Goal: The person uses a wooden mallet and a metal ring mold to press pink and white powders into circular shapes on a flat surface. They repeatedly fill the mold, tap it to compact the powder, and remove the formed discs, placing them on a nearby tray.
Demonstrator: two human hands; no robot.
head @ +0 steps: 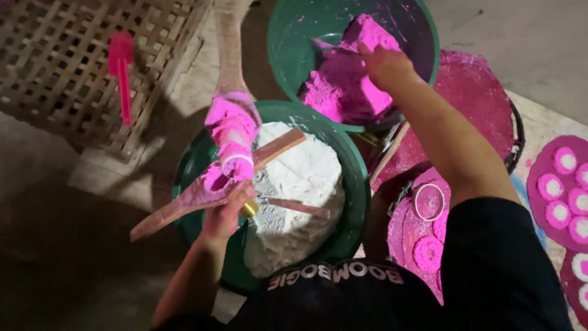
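Beside the white-dough basin [349,184], left hand [229,211] grips a mould [231,138]; right hand [383,61] digs pink dough [343,86].

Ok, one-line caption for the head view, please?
Right hand digs into pink dough in a green bowl; left hand holds a pink-coated mould.

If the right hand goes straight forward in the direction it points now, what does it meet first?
The right hand already reaches into the pink powder in the upper green bowl; going on, it probably meets that powder first.

powder [343,86] in rear basin [288,55], dough [300,190] in front basin [352,184]
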